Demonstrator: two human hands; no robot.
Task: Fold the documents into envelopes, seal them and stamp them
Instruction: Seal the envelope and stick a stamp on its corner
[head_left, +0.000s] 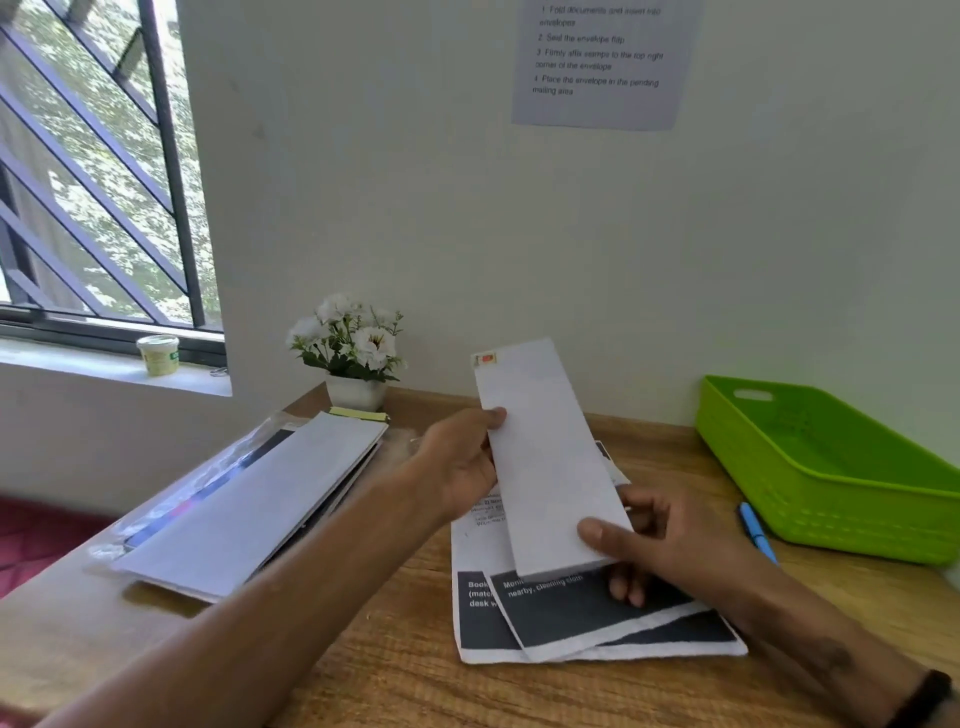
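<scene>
White flowers in pot (355, 358) at desk back by wall, blue pen (757, 532) beside green basket (831, 483), tub (158, 354) on windowsill.

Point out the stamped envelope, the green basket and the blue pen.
stamped envelope (540, 447), head view, middle of its blank white face.
green basket (831, 514), head view, its near outer wall.
blue pen (756, 531), head view, middle of its barrel.

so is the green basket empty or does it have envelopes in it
Empty as far as visible: only bare floor shows in the green basket; its near wall hides a strip.
</scene>
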